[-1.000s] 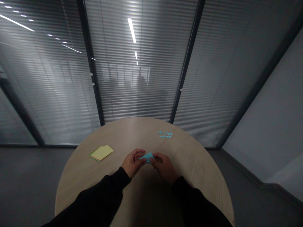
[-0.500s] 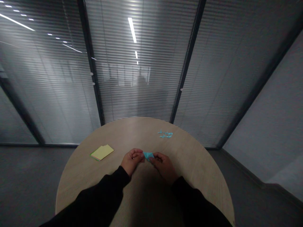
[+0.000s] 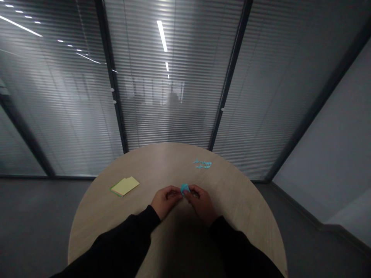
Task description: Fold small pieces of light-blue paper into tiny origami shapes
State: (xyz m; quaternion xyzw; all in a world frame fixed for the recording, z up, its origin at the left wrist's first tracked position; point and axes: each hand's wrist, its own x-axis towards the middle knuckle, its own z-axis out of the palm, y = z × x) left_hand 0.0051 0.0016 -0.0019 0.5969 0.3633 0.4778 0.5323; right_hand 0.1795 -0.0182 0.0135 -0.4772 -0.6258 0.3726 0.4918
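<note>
Between my two hands, low over the middle of the table, is a small piece of folded blue paper [image 3: 185, 187]. My right hand [image 3: 201, 202] pinches it between thumb and fingers from the right side. My left hand [image 3: 165, 200] is closed too, its thumb and fingertips meeting at the paper's left edge. Fingers cover the lower part of the paper, so its full shape is hidden.
Several small folded blue paper pieces [image 3: 203, 164] lie beyond my hands toward the table's far right. A stack of yellow paper sheets [image 3: 126, 186], with green at its edge, rests at the left. The round wooden table [image 3: 162, 162] stands before blind-covered glass panels [image 3: 171, 123].
The blue paper looks narrower and more upright than before. My left hand has shifted slightly right, its fingertips closer to my right hand, which has hardly moved.
</note>
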